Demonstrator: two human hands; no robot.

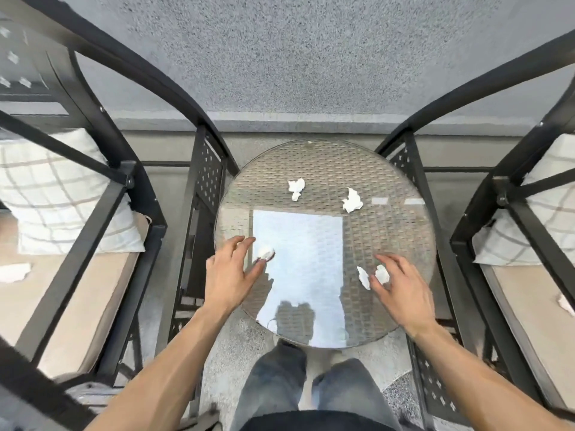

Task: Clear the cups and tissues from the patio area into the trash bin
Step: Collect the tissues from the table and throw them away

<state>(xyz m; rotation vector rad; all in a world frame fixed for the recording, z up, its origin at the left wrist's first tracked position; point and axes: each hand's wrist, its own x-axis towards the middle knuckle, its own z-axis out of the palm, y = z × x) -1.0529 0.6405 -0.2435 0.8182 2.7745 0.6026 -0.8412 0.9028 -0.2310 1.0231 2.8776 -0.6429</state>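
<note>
A round glass-topped wicker table (404, 169) stands in front of me with several crumpled white tissues on it. My left hand (231, 275) hovers at the table's left edge, fingers spread around a small tissue (265, 254) that it touches with thumb and forefinger. My right hand (401, 290) is over the near right part, fingers apart, fingertips at a two-piece tissue (373, 275). Two more tissues lie farther back, one at mid-table (296, 188) and one to its right (352, 201). No cup or trash bin is in view.
Black metal chairs flank the table. The left chair (93, 231) carries a checked pillow (59, 197) and a tissue (14, 272) on its seat. The right chair (497, 244) has a pillow (547, 213) and a tissue (564, 304). A grey wall (311, 57) lies behind.
</note>
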